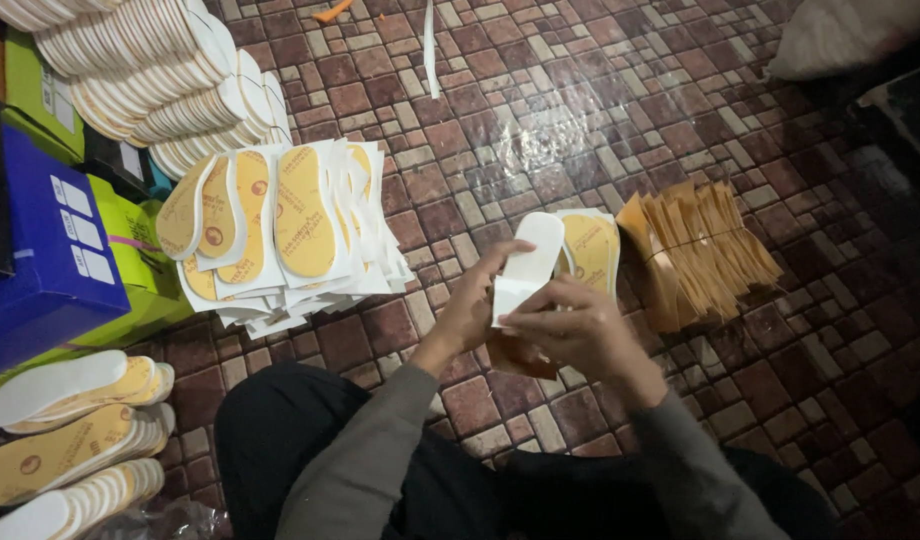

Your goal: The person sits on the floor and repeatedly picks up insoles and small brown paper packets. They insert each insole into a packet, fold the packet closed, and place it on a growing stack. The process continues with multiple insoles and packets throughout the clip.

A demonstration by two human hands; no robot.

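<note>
- While sitting over the brick-patterned floor [600, 90], the person is holding a white insole [529, 262] in front of the knees, just above the floor, with both hands on it.
- The left hand [472, 305] is gripping the insole's left edge, its fingers curled closed and the thumb lying up along the white surface.
- The right hand [570, 325] is closing over the insole's lower end, fingers bent around it, so that end is hidden.
- The insole is standing nearly upright, its rounded tip pointing away from the person and its white side facing the camera.
- Just beyond the hands, a small stack of yellow-faced insoles [590, 248] is lying on the floor, partly hidden by the held one.
- To the right of that stack, a fanned bundle of tan paper pieces [705, 250] is resting on the floor, seemingly tied across the middle.
- To the left, well apart from the hands, a messy pile of white sheets with yellow insole shapes [290, 225] is spreading over the floor.
- Behind that pile, long rows of white insoles [150, 70] are leaning on edge.
- At far left, blue and green boxes [50, 250] are sitting, with more stacked insoles [70, 430] lying below them.
- Grey sleeves [360, 460] and dark trousers are filling the bottom of the view.
</note>
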